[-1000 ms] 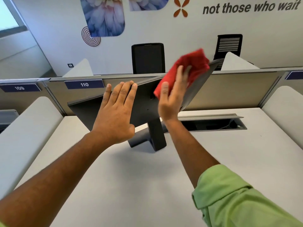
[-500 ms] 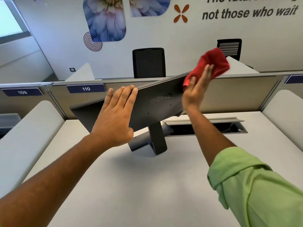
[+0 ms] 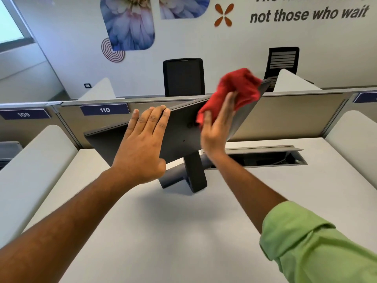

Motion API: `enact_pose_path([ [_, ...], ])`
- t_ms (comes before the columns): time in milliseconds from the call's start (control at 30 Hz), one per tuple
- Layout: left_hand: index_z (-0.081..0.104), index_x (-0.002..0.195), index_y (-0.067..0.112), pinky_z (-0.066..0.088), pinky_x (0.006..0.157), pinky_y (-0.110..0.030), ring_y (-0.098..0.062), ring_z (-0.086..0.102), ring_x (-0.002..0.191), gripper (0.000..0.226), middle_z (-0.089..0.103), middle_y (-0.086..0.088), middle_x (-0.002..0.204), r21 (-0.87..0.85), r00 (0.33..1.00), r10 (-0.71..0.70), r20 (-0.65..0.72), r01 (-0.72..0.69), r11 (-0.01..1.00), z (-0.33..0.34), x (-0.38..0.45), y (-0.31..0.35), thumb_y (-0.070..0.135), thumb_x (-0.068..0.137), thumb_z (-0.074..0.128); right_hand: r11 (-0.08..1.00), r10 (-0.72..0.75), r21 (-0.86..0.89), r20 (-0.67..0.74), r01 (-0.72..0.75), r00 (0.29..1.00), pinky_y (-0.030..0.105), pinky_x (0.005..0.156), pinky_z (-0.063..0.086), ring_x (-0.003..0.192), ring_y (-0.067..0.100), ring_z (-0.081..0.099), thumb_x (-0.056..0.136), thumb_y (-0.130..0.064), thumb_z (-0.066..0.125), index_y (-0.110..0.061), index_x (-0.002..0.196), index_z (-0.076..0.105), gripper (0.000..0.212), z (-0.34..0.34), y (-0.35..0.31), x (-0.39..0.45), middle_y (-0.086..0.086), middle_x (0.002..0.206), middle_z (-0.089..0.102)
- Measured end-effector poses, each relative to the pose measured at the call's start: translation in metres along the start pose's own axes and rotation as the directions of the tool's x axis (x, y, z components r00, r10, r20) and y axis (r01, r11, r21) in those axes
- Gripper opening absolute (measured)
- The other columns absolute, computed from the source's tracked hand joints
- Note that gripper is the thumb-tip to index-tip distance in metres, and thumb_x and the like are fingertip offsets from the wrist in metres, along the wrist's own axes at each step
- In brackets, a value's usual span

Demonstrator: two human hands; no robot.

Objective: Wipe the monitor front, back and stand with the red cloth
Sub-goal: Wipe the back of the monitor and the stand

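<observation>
The dark grey monitor [image 3: 181, 129] stands on the white desk with its back toward me, tilted so its right end rides high. Its stand [image 3: 193, 174] shows below the panel. My left hand [image 3: 142, 144] lies flat on the left half of the back, fingers straight and reaching the top edge. My right hand [image 3: 218, 129] presses the crumpled red cloth [image 3: 234, 90] against the right half of the back with straight fingers. The screen side is hidden from me.
An open cable tray [image 3: 265, 156] is cut into the desk [image 3: 183, 231] behind the stand. Grey partitions labelled 109 and 110 [image 3: 105, 109] close the back. Two black chairs [image 3: 183, 76] stand beyond, and white curved dividers [image 3: 36, 158] flank both sides.
My right hand slid the red cloth from the monitor's upper right corner back down and leftward across its back. My left hand stayed flat on the left half.
</observation>
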State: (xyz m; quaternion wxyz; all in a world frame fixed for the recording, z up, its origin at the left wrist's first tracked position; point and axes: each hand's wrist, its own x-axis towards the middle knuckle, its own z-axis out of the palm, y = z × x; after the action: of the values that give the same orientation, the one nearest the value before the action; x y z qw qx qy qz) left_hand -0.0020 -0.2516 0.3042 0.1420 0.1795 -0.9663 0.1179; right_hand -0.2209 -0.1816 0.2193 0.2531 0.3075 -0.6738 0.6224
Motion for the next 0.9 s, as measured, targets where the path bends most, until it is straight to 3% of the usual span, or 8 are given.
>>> enact_pose_path([
  [100,-0.006,0.161,0.02,-0.01,0.125,-0.048,-0.022,-0.016,0.155,0.116,-0.008,-0.001,0.169,-0.005,1.0,-0.002,-0.006,0.002,1.0,0.0,0.001,0.0,0.031,0.072,0.069,0.96,0.264,0.132,-0.138,-0.246,0.955,0.017,0.126,0.004,0.161,0.035,0.012,0.107,-0.036,0.042,0.005,0.164,0.015,0.076,-0.011,0.031,0.05,0.023,0.173,0.009],
  [167,-0.006,0.161,0.02,-0.011,0.124,-0.047,-0.021,-0.016,0.155,0.116,-0.008,-0.001,0.169,-0.007,1.0,-0.001,-0.007,0.001,1.0,0.001,0.001,0.0,0.031,0.073,0.069,0.887,0.425,0.271,-0.169,-0.373,0.889,0.024,0.129,0.008,0.162,0.034,0.013,0.108,-0.038,0.039,0.0,0.166,0.012,0.074,-0.018,0.049,0.076,0.021,0.174,0.008],
  [267,-0.004,0.161,0.02,-0.012,0.124,-0.047,-0.022,-0.015,0.155,0.117,-0.007,-0.001,0.17,-0.016,1.0,-0.002,-0.024,0.002,1.0,0.003,-0.001,0.0,0.031,0.072,0.07,0.67,0.676,0.498,-0.102,-0.551,0.73,0.032,0.118,0.034,0.152,0.025,0.036,0.113,-0.044,0.037,-0.022,0.168,0.012,0.065,-0.026,0.073,0.09,0.008,0.174,0.021],
  [333,-0.002,0.161,0.019,-0.011,0.125,-0.047,-0.022,-0.013,0.155,0.117,-0.004,-0.002,0.17,-0.018,0.999,-0.004,-0.039,0.003,1.0,0.004,-0.002,0.001,0.03,0.071,0.071,0.516,0.768,0.569,0.025,-0.641,0.64,0.032,0.115,0.037,0.143,0.02,0.046,0.101,-0.07,0.04,-0.035,0.167,0.018,0.078,-0.024,0.101,0.088,0.001,0.168,0.035],
  [400,-0.001,0.162,0.018,-0.011,0.125,-0.047,-0.022,-0.012,0.155,0.117,-0.003,-0.002,0.17,-0.014,0.999,-0.006,-0.046,0.005,1.0,0.005,-0.002,0.001,0.03,0.071,0.071,0.396,0.803,0.602,0.14,-0.693,0.58,0.038,0.12,0.038,0.136,0.018,0.053,0.085,-0.086,0.039,-0.035,0.162,0.033,0.093,-0.017,0.125,0.076,-0.003,0.156,0.051],
  [567,0.002,0.162,0.017,-0.011,0.125,-0.047,-0.023,-0.01,0.156,0.116,-0.001,-0.003,0.17,-0.009,0.998,-0.015,-0.06,0.015,1.0,0.007,-0.001,0.003,0.029,0.069,0.07,0.129,0.872,0.645,0.288,-0.753,0.396,0.039,0.118,0.04,0.131,0.022,0.056,0.107,-0.061,0.036,-0.027,0.15,0.05,0.056,-0.007,0.124,0.037,0.0,0.145,0.061],
  [700,0.003,0.162,0.016,-0.013,0.124,-0.046,-0.023,-0.009,0.156,0.116,0.0,-0.003,0.17,-0.004,0.997,-0.025,-0.077,0.025,1.0,0.008,-0.001,0.005,0.029,0.067,0.069,0.061,0.876,0.642,0.332,-0.765,0.349,0.04,0.113,0.048,0.123,0.024,0.063,0.107,-0.041,0.047,-0.025,0.139,0.06,0.038,-0.003,0.133,0.016,0.003,0.133,0.07],
  [900,0.008,0.162,0.014,-0.007,0.125,-0.05,-0.025,-0.003,0.156,0.116,0.006,-0.005,0.169,-0.004,0.993,-0.036,-0.11,0.035,0.999,0.01,-0.001,0.007,0.028,0.066,0.072,-0.068,0.885,0.663,0.385,-0.745,0.262,0.048,0.118,0.045,0.128,0.03,0.062,0.104,-0.034,0.049,-0.025,0.138,0.063,0.038,0.01,0.129,-0.002,0.006,0.135,0.07],
])
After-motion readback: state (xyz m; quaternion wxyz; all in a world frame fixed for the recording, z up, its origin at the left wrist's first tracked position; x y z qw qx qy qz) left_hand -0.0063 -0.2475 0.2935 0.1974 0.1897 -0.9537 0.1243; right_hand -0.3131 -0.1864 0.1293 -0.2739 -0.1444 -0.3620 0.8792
